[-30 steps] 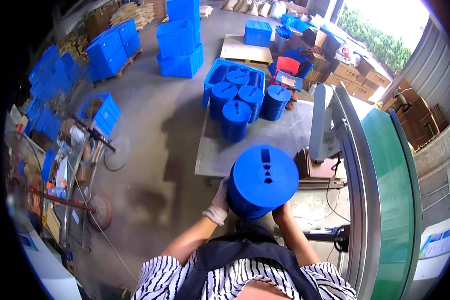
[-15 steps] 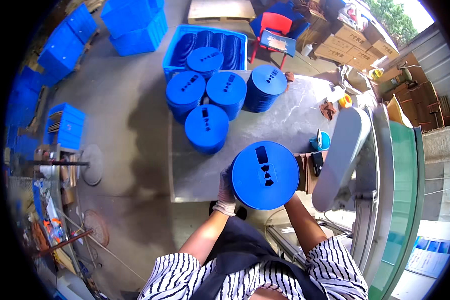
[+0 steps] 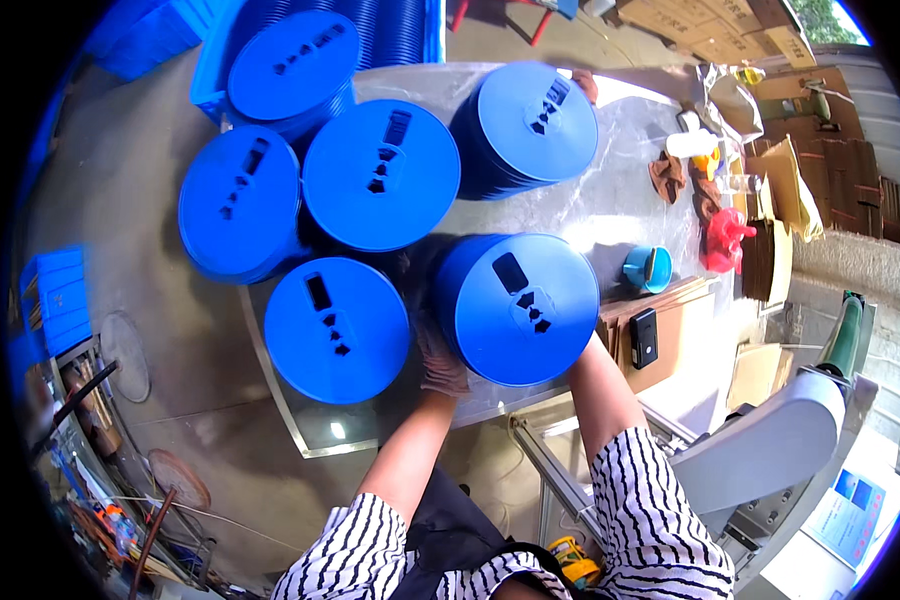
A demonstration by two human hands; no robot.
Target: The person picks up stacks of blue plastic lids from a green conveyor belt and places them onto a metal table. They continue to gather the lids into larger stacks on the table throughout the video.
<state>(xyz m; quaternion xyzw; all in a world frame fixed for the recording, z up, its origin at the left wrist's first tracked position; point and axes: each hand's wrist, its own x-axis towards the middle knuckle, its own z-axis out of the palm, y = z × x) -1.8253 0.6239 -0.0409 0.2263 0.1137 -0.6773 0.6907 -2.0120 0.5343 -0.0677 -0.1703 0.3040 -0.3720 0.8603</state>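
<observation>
Blue disc stack (image 3: pixel 492 322), black-and-white striped sleeves (image 3: pixel 638 490), red bottle (image 3: pixel 724 243), teal cup (image 3: pixel 642 272), grey table (image 3: pixel 610 205)

The grey metal tabletop (image 3: pixel 615 205) carries several stacks of blue discs (image 3: pixel 360 195), a teal cup (image 3: pixel 644 268), brown rag (image 3: pixel 667 178) and cardboard sheets (image 3: pixel 676 362).

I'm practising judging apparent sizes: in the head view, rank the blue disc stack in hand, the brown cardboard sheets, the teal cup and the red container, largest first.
1. Blue disc stack
2. Brown cardboard sheets
3. Red container and teal cup: too alike to rank surely.
</observation>
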